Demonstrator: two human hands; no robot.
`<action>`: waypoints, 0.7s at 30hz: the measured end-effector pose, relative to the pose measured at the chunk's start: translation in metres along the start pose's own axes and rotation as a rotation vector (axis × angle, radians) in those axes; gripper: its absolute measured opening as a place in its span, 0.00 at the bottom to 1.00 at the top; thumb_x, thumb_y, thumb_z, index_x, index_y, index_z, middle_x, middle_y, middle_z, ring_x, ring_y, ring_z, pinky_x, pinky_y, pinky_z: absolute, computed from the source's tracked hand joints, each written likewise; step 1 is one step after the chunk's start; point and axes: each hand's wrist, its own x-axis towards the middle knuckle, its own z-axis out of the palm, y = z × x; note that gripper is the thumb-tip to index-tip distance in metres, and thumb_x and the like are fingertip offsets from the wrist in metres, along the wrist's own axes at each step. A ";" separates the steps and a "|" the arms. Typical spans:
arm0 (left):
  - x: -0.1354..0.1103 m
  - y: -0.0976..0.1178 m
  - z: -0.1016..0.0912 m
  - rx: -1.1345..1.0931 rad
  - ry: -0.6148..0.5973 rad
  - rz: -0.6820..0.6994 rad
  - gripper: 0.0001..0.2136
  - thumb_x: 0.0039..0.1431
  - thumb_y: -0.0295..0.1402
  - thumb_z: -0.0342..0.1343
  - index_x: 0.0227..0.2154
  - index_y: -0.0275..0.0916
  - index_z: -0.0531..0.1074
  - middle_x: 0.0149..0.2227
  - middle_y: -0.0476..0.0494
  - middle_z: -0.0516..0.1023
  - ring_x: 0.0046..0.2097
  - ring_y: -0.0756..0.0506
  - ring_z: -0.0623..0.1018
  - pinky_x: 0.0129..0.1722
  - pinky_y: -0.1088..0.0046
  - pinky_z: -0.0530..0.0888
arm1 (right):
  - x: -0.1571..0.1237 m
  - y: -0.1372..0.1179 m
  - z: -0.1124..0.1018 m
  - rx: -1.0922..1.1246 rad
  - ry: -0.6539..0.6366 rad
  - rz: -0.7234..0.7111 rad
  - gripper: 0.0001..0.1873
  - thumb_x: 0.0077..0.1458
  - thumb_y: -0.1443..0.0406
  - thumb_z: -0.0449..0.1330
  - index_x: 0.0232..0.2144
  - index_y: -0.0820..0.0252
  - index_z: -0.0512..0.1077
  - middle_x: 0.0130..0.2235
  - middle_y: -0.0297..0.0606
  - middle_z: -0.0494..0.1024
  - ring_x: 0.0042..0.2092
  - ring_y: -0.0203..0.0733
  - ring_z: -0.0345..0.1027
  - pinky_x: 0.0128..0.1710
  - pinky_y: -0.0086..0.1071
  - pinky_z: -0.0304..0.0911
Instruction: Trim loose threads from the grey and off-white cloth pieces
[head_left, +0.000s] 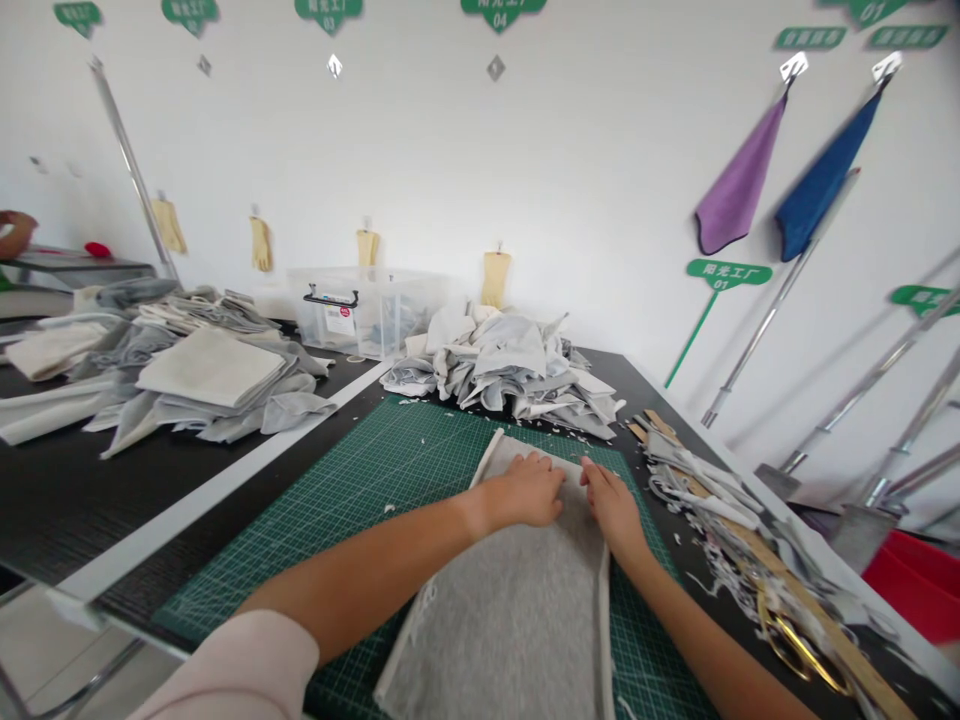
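Note:
A long grey fabric piece (517, 620) with pale, thick side edges lies over the green cutting mat (360, 480). Its near end runs out of the bottom of the view. My left hand (531, 490) rests on the far part of the cloth, fingers curled down and gripping it. Close by on the right, my right hand (613, 505) pinches the cloth near its far right edge. The exact contact under the fingertips is partly hidden. A loose thread hangs at the fabric's left edge.
Behind the mat sits a heap of grey fabric (517, 360), beside a clear plastic box (341, 315). More stacked cloth (210, 370) lies at left. Along the right edge are fabric scraps (697, 480), a wooden strip (817, 600) and gold-handled scissors (802, 650).

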 end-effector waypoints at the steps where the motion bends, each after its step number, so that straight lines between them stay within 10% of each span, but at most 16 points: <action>1: 0.009 0.002 0.002 -0.008 -0.003 0.009 0.19 0.61 0.40 0.52 0.52 0.36 0.71 0.50 0.29 0.74 0.55 0.29 0.70 0.50 0.49 0.70 | 0.002 0.003 -0.002 -0.001 0.012 0.002 0.31 0.62 0.40 0.43 0.24 0.54 0.69 0.22 0.36 0.71 0.28 0.46 0.67 0.29 0.33 0.57; 10: 0.023 0.023 0.042 -0.098 0.138 0.124 0.23 0.66 0.48 0.46 0.57 0.39 0.69 0.53 0.34 0.74 0.57 0.35 0.70 0.57 0.54 0.66 | 0.014 0.023 -0.020 -0.232 0.083 0.082 0.29 0.65 0.42 0.41 0.31 0.54 0.70 0.36 0.40 0.78 0.38 0.46 0.70 0.36 0.33 0.57; 21: -0.035 0.000 0.015 0.055 0.125 -0.075 0.23 0.66 0.43 0.47 0.59 0.39 0.68 0.52 0.31 0.74 0.52 0.32 0.72 0.49 0.53 0.69 | 0.018 0.018 -0.022 -0.610 -0.083 0.178 0.24 0.58 0.43 0.52 0.42 0.51 0.73 0.37 0.43 0.80 0.40 0.54 0.75 0.36 0.37 0.58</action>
